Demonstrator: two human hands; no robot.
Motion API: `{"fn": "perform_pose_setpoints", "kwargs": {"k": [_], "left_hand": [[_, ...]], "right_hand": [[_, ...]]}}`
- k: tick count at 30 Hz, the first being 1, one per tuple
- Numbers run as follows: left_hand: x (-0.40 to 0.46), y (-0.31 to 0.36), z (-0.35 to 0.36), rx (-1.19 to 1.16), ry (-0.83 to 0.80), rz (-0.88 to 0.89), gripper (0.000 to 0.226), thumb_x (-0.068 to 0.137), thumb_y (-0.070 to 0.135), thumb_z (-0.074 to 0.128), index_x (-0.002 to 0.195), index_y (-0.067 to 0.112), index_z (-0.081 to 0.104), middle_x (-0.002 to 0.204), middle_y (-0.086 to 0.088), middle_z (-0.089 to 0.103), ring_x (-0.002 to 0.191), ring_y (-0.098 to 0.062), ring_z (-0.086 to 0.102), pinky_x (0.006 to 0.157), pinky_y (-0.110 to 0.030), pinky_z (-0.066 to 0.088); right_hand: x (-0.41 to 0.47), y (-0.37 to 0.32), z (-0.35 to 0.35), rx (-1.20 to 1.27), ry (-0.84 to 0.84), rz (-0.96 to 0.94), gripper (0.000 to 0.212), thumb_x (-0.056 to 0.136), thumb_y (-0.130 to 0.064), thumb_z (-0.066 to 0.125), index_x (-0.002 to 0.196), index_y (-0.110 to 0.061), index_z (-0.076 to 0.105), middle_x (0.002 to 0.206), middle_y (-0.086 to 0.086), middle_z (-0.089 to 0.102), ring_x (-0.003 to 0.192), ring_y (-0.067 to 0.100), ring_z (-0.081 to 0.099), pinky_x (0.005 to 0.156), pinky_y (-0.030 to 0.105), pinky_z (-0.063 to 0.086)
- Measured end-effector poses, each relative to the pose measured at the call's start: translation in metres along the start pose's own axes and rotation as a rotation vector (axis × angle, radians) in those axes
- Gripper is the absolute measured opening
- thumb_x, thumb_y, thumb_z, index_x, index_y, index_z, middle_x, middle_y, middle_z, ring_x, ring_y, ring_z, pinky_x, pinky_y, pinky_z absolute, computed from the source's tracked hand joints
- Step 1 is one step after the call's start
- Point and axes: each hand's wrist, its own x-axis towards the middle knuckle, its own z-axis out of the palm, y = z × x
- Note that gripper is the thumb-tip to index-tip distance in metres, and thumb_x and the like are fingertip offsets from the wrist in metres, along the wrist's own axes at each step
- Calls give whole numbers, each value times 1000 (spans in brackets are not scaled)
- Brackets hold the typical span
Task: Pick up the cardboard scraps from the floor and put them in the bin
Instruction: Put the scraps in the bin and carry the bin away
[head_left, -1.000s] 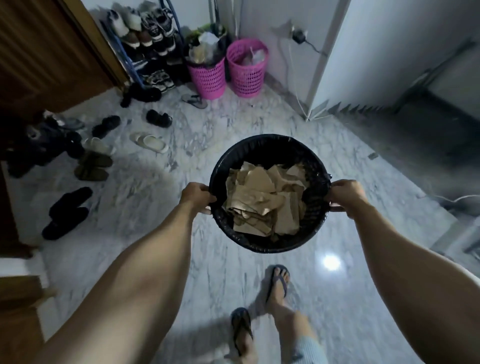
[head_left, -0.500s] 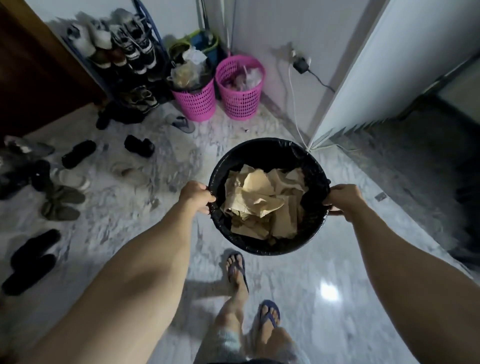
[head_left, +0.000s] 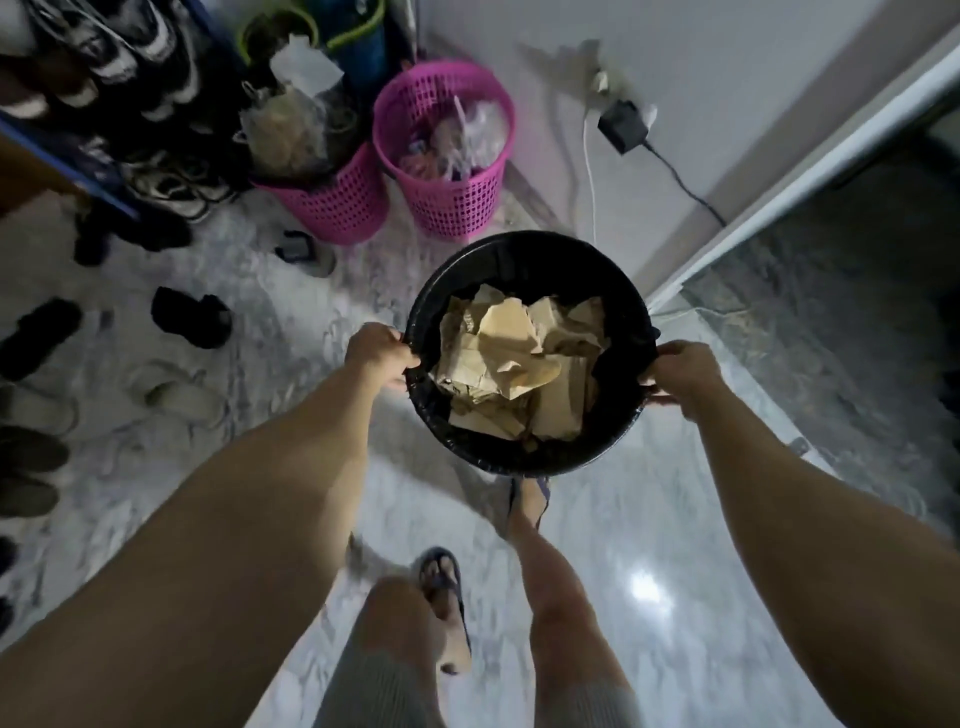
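Note:
A round black bin (head_left: 524, 260) lined with a black bag hangs in the air in front of me, above the marble floor. Several brown cardboard scraps (head_left: 514, 358) fill its inside. My left hand (head_left: 379, 353) grips the bin's left rim. My right hand (head_left: 683, 374) grips the right rim. My feet in flip-flops show below the bin.
Two pink mesh baskets (head_left: 447, 202) (head_left: 337, 202) full of rubbish stand against the wall ahead. A shoe rack (head_left: 119, 78) is at the far left, with loose shoes and slippers (head_left: 189, 317) scattered on the floor. A charger and cables (head_left: 621, 124) hang on the wall; a white door frame (head_left: 779, 192) is on the right.
I have walked forward carrying the bin. The pink baskets and shoe rack are much closer now. Both hands keep the same hold on the rim.

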Motion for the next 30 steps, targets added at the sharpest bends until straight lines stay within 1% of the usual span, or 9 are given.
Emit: {"fn": "perform_pose_setpoints", "kwargs": {"k": [3, 7, 9, 12, 17, 21, 26, 28, 30], "left_hand": [[96, 10, 32, 13, -38, -31, 17, 79, -1, 77, 95, 1, 73, 97, -20, 75, 84, -33, 75, 80, -49, 62], [188, 17, 74, 12, -61, -7, 16, 80, -3, 75, 95, 1, 71, 96, -23, 74, 86, -35, 74, 81, -49, 62], [230, 15, 91, 25, -60, 12, 14, 81, -3, 75, 92, 4, 70, 96, -22, 73, 87, -34, 74, 82, -47, 62], [272, 11, 109, 42, -67, 21, 15, 81, -2, 76, 94, 4, 70, 96, -20, 73, 86, -34, 73, 80, -44, 62], [295, 10, 120, 3, -72, 46, 16, 81, -3, 75, 94, 5, 71, 97, -18, 74, 85, -32, 74, 78, -43, 63], [300, 25, 121, 14, -98, 79, 17, 82, -3, 75, 85, 13, 69, 97, -14, 73, 86, -29, 73, 64, -34, 64], [303, 23, 125, 28, -75, 52, 20, 80, 6, 79, 82, 22, 67, 104, -16, 74, 90, -34, 74, 83, -47, 62], [296, 23, 128, 81, -40, 101, 21, 81, 15, 79, 99, 18, 69, 109, -10, 71, 101, -31, 70, 92, -44, 58], [279, 23, 127, 202, 44, 130, 51, 85, 24, 76, 131, 10, 60, 123, -10, 65, 116, -29, 63, 99, -35, 50]], "right_hand": [[89, -9, 25, -8, 5, 27, 30, 73, 18, 59, 76, -11, 63, 90, 21, 68, 74, 34, 68, 71, 45, 61], [189, -5, 60, -11, 21, 48, 35, 74, 17, 61, 94, -11, 66, 92, 18, 68, 69, 30, 67, 61, 38, 60], [232, -2, 75, -29, 32, 35, 37, 73, 17, 62, 95, -12, 68, 93, 19, 70, 71, 32, 69, 64, 40, 61], [276, 5, 91, -39, 33, 36, 43, 73, 19, 63, 106, -9, 69, 95, 20, 71, 74, 33, 70, 65, 40, 61], [304, 3, 101, -58, 43, 19, 38, 75, 18, 62, 100, -11, 68, 93, 19, 69, 77, 34, 70, 69, 43, 61], [314, 0, 101, -110, 66, 19, 35, 76, 16, 60, 98, -10, 68, 92, 21, 70, 77, 37, 71, 72, 47, 62], [311, 5, 102, -177, 105, 25, 37, 72, 5, 64, 102, -16, 70, 96, 21, 74, 83, 37, 73, 80, 49, 61], [300, 1, 101, -225, 132, -19, 41, 71, -2, 70, 110, -14, 70, 102, 18, 73, 96, 38, 70, 88, 48, 58], [279, -5, 100, -253, 163, -43, 49, 74, -8, 71, 123, -11, 65, 117, 16, 69, 111, 36, 64, 96, 43, 53]]}}
